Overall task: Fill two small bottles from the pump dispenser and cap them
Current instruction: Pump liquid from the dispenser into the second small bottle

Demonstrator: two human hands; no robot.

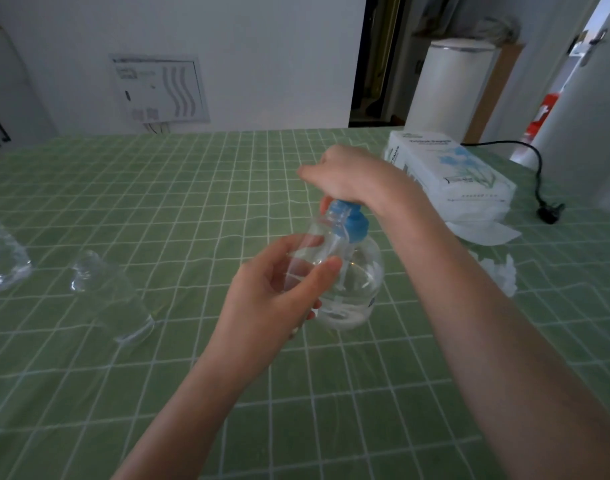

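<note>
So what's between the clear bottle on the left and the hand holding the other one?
Only bare green checked tablecloth lies between that spare bottle and the left hand, going by the head view.

On my screen I see only the person's two arms. The left hand (275, 289) and the right hand (345, 174) are bare. Both forearms are bare too, uncovered right down to the lower edge of my view. The left forearm (192, 410) looks slim and smooth, and the right forearm (504, 341) fills more of the view. The left thumbnail (333, 263) is cut short.
</note>
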